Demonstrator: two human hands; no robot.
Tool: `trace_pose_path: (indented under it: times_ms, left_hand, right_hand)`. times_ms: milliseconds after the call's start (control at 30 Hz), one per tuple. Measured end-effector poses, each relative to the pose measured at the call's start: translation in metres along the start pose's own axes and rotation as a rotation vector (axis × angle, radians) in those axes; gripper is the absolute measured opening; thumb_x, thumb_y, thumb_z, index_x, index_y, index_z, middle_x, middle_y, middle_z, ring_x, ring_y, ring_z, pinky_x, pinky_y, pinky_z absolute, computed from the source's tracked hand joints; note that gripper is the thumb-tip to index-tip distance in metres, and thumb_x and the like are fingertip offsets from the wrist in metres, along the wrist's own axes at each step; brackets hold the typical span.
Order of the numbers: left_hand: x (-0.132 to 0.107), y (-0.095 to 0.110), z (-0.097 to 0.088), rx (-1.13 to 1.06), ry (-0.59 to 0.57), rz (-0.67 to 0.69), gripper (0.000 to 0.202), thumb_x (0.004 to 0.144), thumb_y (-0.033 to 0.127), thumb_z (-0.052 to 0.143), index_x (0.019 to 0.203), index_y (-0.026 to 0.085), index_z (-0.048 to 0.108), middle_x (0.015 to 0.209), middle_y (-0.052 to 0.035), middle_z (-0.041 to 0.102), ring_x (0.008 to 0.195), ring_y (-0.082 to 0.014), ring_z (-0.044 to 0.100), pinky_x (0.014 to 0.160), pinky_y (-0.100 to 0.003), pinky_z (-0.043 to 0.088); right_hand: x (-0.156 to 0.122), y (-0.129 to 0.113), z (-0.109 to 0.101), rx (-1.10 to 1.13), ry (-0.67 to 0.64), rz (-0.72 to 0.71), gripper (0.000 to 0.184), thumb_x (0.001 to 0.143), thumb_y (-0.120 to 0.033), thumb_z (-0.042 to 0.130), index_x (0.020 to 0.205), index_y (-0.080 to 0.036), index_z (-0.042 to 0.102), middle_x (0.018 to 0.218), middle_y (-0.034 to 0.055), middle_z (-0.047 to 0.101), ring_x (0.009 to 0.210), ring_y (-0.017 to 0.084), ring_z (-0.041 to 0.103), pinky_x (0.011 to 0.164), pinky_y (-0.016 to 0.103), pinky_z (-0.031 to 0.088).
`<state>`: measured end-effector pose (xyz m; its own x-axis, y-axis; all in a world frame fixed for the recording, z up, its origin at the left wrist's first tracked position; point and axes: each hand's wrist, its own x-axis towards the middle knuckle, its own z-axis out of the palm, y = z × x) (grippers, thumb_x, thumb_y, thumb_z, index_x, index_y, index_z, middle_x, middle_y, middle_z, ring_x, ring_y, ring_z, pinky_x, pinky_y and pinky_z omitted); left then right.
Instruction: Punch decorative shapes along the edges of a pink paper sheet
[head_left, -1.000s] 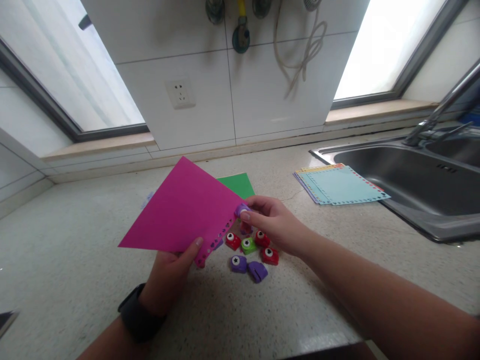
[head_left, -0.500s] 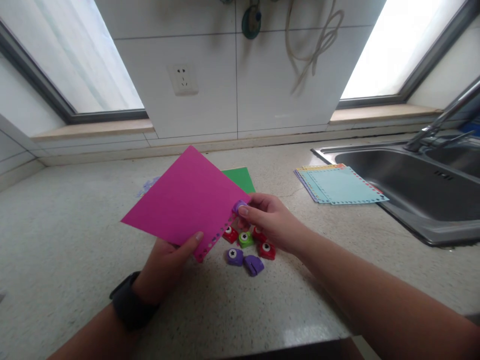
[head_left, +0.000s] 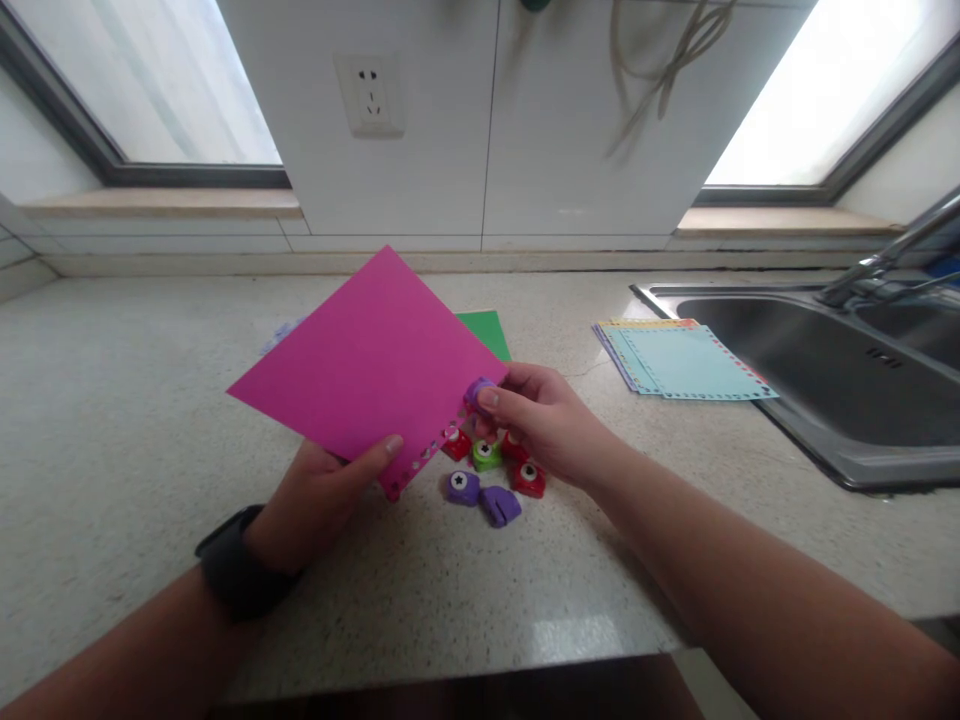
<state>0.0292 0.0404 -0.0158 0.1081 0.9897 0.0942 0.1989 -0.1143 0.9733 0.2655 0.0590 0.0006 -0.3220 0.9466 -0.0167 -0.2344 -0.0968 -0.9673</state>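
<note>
Over the speckled bench (head_left: 375,590), the left hand (head_left: 341,490) pinches a pink paper sheet (head_left: 375,360), hiding part of a green sheet (head_left: 487,332), while the right hand (head_left: 546,422) grips a purple plastic punch (head_left: 477,394) on the pink one's holey edge, above chunky red, green and purple punches (head_left: 485,457), blue paper (head_left: 694,362) by the shiny metal sink (head_left: 757,330).

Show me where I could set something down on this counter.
Bare counter lies left of the pink sheet and left hand, and between the right forearm, paper stack and sink. It's crowded beside the right hand, where small punches cluster.
</note>
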Motion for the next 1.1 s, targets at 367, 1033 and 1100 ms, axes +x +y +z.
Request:
trace_pose_path:
  times_ms: [367, 1033, 1100]
  left_hand:
    - [-0.001, -0.012, -0.001, -0.086, 0.004, -0.041, 0.029, 0.084, 0.035, 0.076, 0.109, 0.021, 0.075, 0.113, -0.0059, 0.079, 0.099, -0.0219, 0.072, 0.092, -0.035, 0.057]
    - [0.000, -0.011, -0.002, -0.012, 0.015, -0.008, 0.024, 0.080, 0.040, 0.077, 0.102, 0.030, 0.077, 0.111, -0.0041, 0.079, 0.102, -0.0296, 0.072, 0.097, -0.048, 0.058]
    - [0.000, -0.013, -0.002, -0.009, 0.012, -0.003, 0.025, 0.080, 0.040, 0.077, 0.102, 0.030, 0.077, 0.112, -0.0043, 0.079, 0.104, -0.0300, 0.072, 0.099, -0.048, 0.057]
  right_hand:
    - [0.001, 0.001, 0.000, -0.017, -0.018, -0.014, 0.025, 0.083, -0.038, 0.080, 0.089, -0.016, 0.070, 0.074, 0.0015, 0.068, 0.063, 0.010, 0.060, 0.058, 0.023, 0.046]
    - [0.002, 0.002, -0.001, -0.027, -0.038, -0.033, 0.023, 0.085, -0.037, 0.078, 0.090, -0.016, 0.070, 0.075, 0.0016, 0.069, 0.062, 0.009, 0.060, 0.057, 0.022, 0.046]
    - [0.002, 0.002, -0.001, -0.030, -0.040, -0.033, 0.024, 0.085, -0.037, 0.078, 0.090, -0.016, 0.069, 0.075, 0.0015, 0.068, 0.061, 0.009, 0.059, 0.055, 0.021, 0.045]
